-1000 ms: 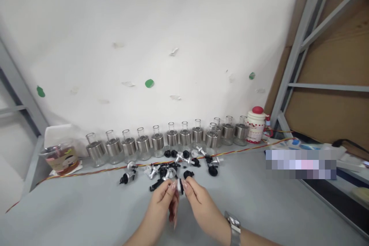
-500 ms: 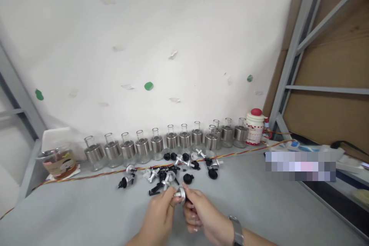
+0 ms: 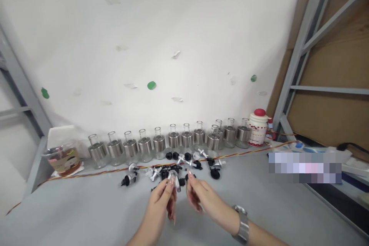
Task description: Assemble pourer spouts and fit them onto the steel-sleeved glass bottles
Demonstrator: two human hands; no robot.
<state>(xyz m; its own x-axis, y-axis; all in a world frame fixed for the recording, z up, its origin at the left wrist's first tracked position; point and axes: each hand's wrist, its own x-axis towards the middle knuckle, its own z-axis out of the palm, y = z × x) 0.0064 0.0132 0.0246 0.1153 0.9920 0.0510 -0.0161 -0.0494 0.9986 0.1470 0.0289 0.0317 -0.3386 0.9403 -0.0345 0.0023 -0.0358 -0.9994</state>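
Observation:
In my left hand (image 3: pixel 163 200) a bottle pourer (image 3: pixel 176 183) is pinched between thumb and fingers. It has a silver disc-shaped collar and a black ribbed stopper end that points right. My right hand (image 3: pixel 200 196), wearing a metal-band watch, is a short way from the stopper end, fingers loosely curved and apart. A black round cap (image 3: pixel 190 176) shows by its fingertips; whether they touch it is unclear. Behind the hands lies a loose spread of silver spouts (image 3: pixel 156 174) and black parts, partly hidden by my left hand. One silver-and-black pourer (image 3: pixel 128 179) lies to the left.
Several glass bottles with steel bands (image 3: pixel 145 146) line the wall. A red-and-yellow twisted wire (image 3: pixel 95 173) runs across the grey table (image 3: pixel 95 207). A plastic tub (image 3: pixel 63 163) stands left, a red-topped jar (image 3: pixel 257 130) right. A metal frame (image 3: pixel 300 42) bounds the right side.
My right hand has come off the pourer and moved slightly right, its fingers loosening. The left hand has turned the pourer, and its black ribbed end now shows. The view has shifted slightly.

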